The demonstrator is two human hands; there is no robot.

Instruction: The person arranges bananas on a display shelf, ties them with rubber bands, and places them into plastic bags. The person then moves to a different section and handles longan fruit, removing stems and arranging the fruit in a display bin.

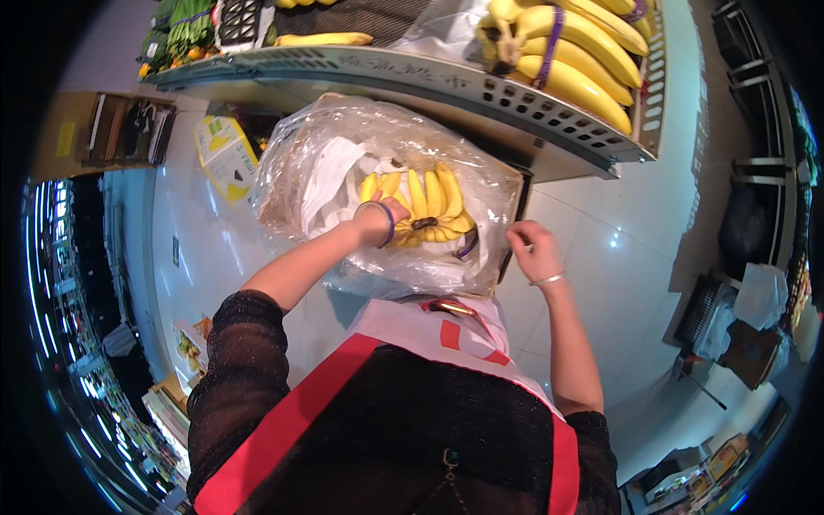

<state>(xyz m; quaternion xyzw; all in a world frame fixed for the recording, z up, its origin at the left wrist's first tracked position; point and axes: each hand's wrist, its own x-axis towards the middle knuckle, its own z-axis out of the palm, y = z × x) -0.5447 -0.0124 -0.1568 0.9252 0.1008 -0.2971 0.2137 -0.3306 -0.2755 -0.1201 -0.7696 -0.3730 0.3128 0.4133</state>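
A cardboard box lined with a clear plastic bag stands on the floor before me. White paper lies inside it, around a bunch of yellow bananas with its dark crown toward me. My left hand reaches into the box and touches the left side of the bunch; its fingers are partly hidden, so its grip is unclear. A purple band circles that wrist. Just off the box's right edge, my right hand has its fingers curled, with nothing visible in them. A purple band shows beside the bananas.
Above the box juts a display shelf with a perforated metal front, holding banded bananas and leafy greens. A printed fruit carton stands left on the tiled floor. Plastic bags and crates line the right side.
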